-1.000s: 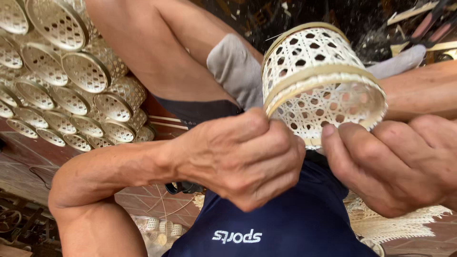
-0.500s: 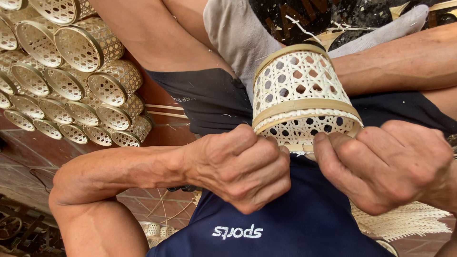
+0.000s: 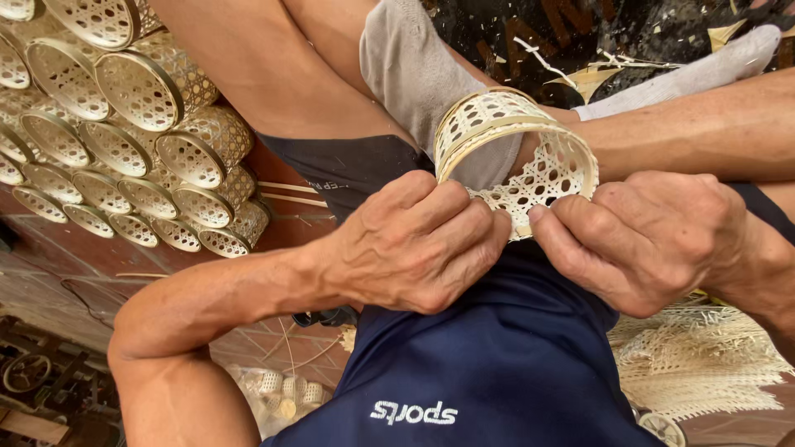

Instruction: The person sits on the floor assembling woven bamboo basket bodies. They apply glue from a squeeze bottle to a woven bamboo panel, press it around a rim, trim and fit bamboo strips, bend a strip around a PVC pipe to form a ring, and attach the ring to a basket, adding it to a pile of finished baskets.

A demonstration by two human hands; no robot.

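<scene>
Now, what we see, line by line:

Left hand: our left hand point(image 3: 418, 244) sits near the centre of the view, fingers curled tight and pinching the lower edge of the woven basket point(image 3: 517, 153).
Right hand: our right hand point(image 3: 650, 240) lies at 3 o'clock from the left one, just beside it, thumb and fingertips closed on the same lower edge, so both hands hold the basket.
Basket: a small, pale, open-weave cylinder with a smooth band round its rim; it tilts with its open mouth turned toward us, at 12 o'clock from the two hands, just in front of a grey sock point(image 3: 414, 74).
Legs: bare legs cross the top of the view, behind the basket; a second grey sock point(image 3: 696, 74) shows at 2 o'clock.
Shorts: dark blue shorts point(image 3: 489, 364) fill the space at 6 o'clock below the hands.
Stacked baskets: many finished baskets of the same weave point(image 3: 124, 132) lie in rows at 10 o'clock, well apart from the hands.
Loose weave: flat, pale woven sheets point(image 3: 704, 360) lie at 4 o'clock on the tiled floor point(image 3: 66, 265).
Floor scraps: thin bamboo strips point(image 3: 286, 194) lie by the stacked baskets.
</scene>
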